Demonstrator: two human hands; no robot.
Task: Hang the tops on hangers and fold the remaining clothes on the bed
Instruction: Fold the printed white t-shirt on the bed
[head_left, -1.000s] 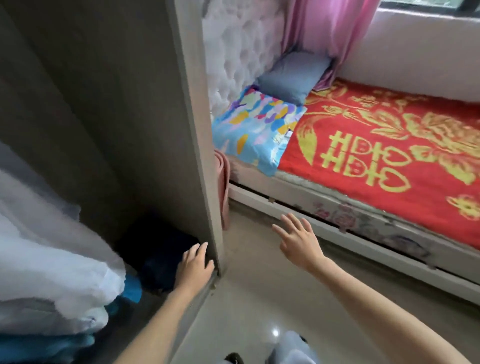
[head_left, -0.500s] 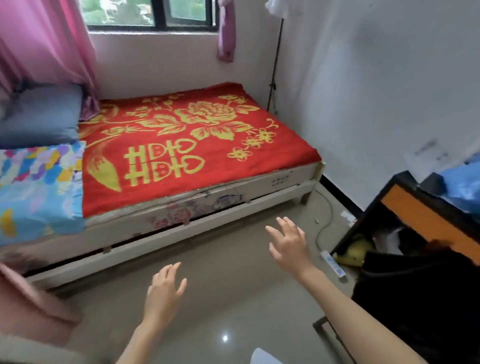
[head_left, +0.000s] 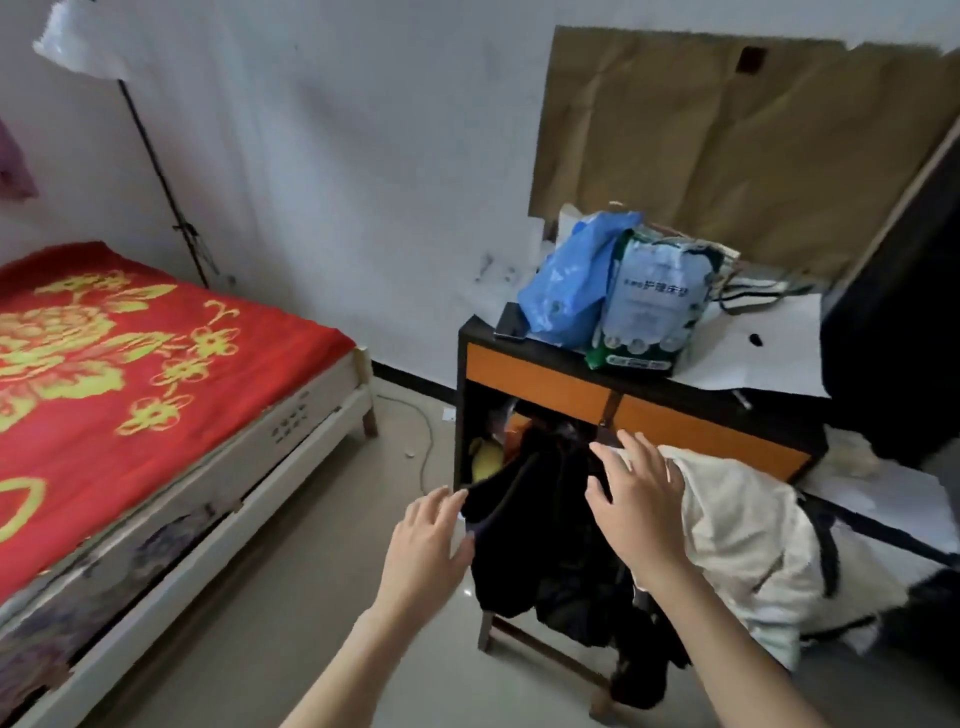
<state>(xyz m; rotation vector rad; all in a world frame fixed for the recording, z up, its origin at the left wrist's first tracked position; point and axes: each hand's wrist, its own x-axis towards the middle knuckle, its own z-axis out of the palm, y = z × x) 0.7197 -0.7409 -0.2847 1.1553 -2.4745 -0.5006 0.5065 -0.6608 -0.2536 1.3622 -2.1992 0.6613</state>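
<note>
Bed (head_left: 156, 395) left; clothes (head_left: 550, 525) before desk (head_left: 639, 405), right.

Black garment (head_left: 540, 525), cream garment (head_left: 743, 545) draped over wooden frame (head_left: 550, 650).

Place: a bedroom in a home.
Left: a bed (head_left: 317, 410) with a white frame, covered by a red blanket (head_left: 130, 384) with yellow flowers.
Far right: a black-and-orange cabinet (head_left: 545, 387) against the white wall (head_left: 337, 156), with bags (head_left: 649, 306) on top.
Near right: dark clothes (head_left: 540, 545) and a cream garment (head_left: 737, 545) heaped in front of the cabinet.
Floor: glossy pale tiles (head_left: 291, 613).
</note>
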